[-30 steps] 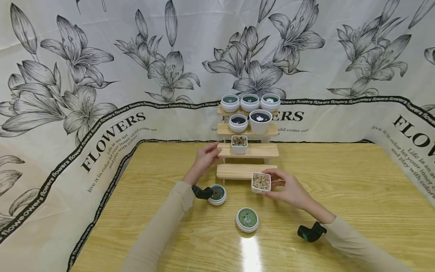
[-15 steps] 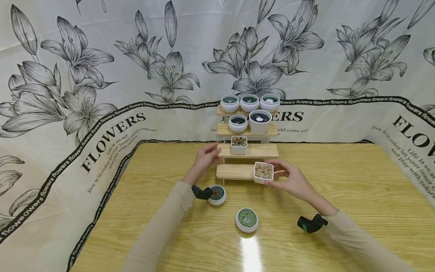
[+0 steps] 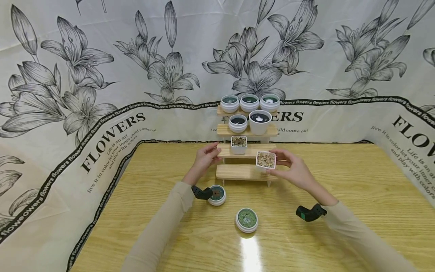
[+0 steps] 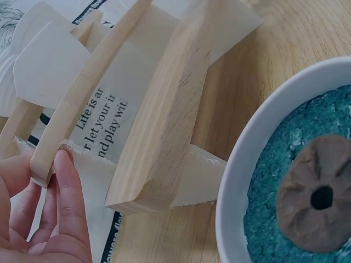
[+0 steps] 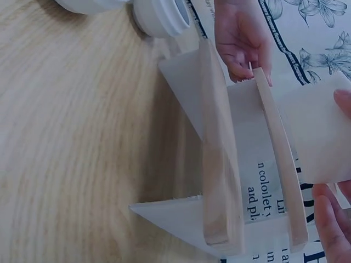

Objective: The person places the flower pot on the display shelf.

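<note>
My right hand [image 3: 292,170] grips a square white pot [image 3: 266,160] filled with tan gravel, in front of the right part of the stepped wooden stand [image 3: 246,172]. In the right wrist view the pot's smooth white side [image 5: 315,131] shows between thumb and fingers. My left hand [image 3: 205,159] pinches the left end of the stand's second board from the bottom; the left wrist view shows thumb and fingers around that board end [image 4: 41,164]. Another square pot [image 3: 239,145] with brown gravel stands on the same board.
Round white pots [image 3: 230,104] line the top board. A round pot [image 3: 238,124] and a taller pot [image 3: 260,122] stand one board lower. On the table are a pot with teal filling [image 3: 218,193] and a pot with green filling [image 3: 247,220]. A flower-printed cloth [image 3: 176,124] hangs behind.
My right hand has carried the square gravel pot up and slightly right, from in front of the lowest board to the second board's height. The left hand has stayed on the stand.
</note>
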Tool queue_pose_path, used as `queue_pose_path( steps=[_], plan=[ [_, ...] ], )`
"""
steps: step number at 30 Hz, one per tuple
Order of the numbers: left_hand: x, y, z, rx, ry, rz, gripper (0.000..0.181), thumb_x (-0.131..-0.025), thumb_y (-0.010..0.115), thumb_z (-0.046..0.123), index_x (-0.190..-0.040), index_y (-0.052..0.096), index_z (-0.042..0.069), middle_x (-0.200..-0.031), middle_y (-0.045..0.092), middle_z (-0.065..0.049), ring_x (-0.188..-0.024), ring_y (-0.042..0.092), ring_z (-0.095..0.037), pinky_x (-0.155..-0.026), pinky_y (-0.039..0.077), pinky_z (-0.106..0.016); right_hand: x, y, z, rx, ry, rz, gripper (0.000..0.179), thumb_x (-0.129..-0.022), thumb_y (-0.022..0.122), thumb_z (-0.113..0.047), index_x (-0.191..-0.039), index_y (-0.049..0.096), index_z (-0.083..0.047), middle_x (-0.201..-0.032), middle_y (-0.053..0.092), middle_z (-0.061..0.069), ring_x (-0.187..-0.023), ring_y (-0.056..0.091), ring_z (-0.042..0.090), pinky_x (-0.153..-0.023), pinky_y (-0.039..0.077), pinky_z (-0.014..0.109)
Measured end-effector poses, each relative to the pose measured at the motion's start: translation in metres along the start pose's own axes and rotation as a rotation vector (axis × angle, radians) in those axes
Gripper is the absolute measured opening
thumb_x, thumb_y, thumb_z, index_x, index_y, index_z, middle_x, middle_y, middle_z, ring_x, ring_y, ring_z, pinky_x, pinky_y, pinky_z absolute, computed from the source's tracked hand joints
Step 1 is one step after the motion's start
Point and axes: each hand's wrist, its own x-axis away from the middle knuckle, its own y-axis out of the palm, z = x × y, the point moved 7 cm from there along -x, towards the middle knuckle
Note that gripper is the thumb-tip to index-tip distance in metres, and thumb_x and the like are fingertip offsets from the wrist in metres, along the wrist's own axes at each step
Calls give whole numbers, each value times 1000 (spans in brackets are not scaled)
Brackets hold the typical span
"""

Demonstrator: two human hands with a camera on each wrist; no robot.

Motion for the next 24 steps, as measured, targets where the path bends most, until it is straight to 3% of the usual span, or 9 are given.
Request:
queue_pose_path(
  steps=[12, 17, 24],
  plan=[
    [1, -1, 0, 7, 3, -3, 46, -97, 56, 7, -142, 47, 4, -110, 55, -7, -70, 54, -9, -108, 41, -53, -24, -13, 4, -29, -30, 53, 62, -77, 80, -5, -132, 52, 1, -116, 62, 23, -92, 58, -4, -88, 49, 8],
    [0, -1, -1, 2, -2, -10, 47, -97, 56, 8, -143, 46, 4, -110, 55, -6, -70, 55, -8, -108, 42, -52, -33, -14, 4, -41, -37, 67, 63, -77, 80, -4, -133, 52, 1, -117, 61, 23, -92, 58, -4, -89, 52, 12],
    [-1, -2, -2, -18, -7, -7, 47, -97, 57, 9, -143, 46, 5, -112, 55, -7, -70, 57, -8, -100, 52, -41, -44, -11, 10, -27, 4, 41, 62, -78, 80, -10, -134, 52, -1, -116, 61, 20, -92, 58, -2, -88, 51, 12]
  ],
)
